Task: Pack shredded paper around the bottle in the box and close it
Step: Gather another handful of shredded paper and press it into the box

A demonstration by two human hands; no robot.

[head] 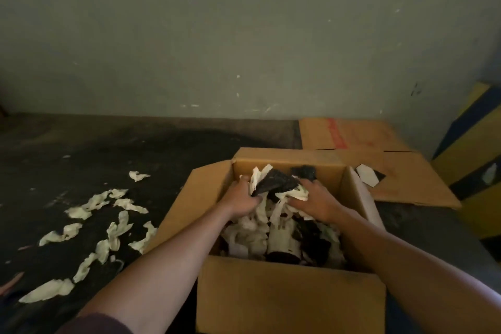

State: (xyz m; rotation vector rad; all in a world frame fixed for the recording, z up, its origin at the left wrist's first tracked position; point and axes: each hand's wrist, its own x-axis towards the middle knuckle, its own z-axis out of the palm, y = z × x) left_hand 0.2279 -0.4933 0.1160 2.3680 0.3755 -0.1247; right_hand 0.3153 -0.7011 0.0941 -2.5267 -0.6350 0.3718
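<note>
Left hand [242, 199] and right hand [315, 202] both grip shredded paper [273, 184] inside box [284, 295]; tuck it down beside bottle [283, 241], filling gaps evenly.

The scene is dim and flat, with a greenish cast on the wall [244, 35]. The floor [81, 149] at mid-left falls into deep shadow. Detail is soft throughout, and straight lines bow toward the frame's edges.
</note>
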